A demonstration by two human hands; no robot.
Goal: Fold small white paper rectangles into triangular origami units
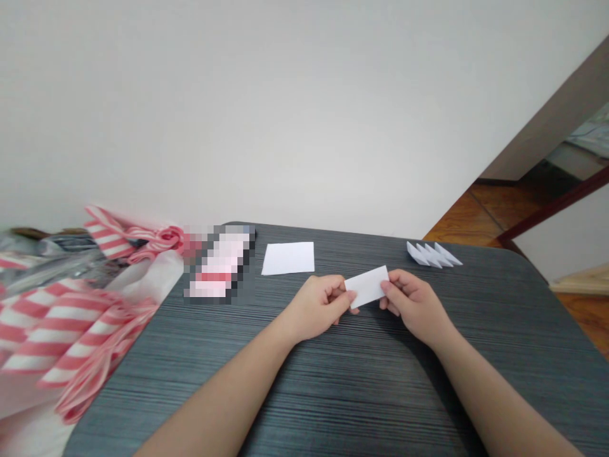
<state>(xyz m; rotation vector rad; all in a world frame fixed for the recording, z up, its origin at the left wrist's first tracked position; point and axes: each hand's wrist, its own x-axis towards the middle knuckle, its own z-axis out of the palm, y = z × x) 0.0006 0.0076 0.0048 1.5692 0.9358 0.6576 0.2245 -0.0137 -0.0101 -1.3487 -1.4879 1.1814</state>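
A small white rectangle of paper is held slightly tilted above the dark table, its right end higher. My left hand pinches its left end, thumb on the near face. At the other end, my right hand grips it between thumb and curled fingers. Whether the paper is one layer or folded, I cannot tell. Behind my left hand lies a flat stack or sheet of white paper. Several folded white paper pieces with pointed ends sit in an overlapping row beyond my right hand.
The dark wood-grain table has rounded corners and meets a pale wall. A blurred-out, phone-shaped object lies at its back left. Red-and-white striped cloth is heaped beside the left edge. Wooden flooring shows at the right.
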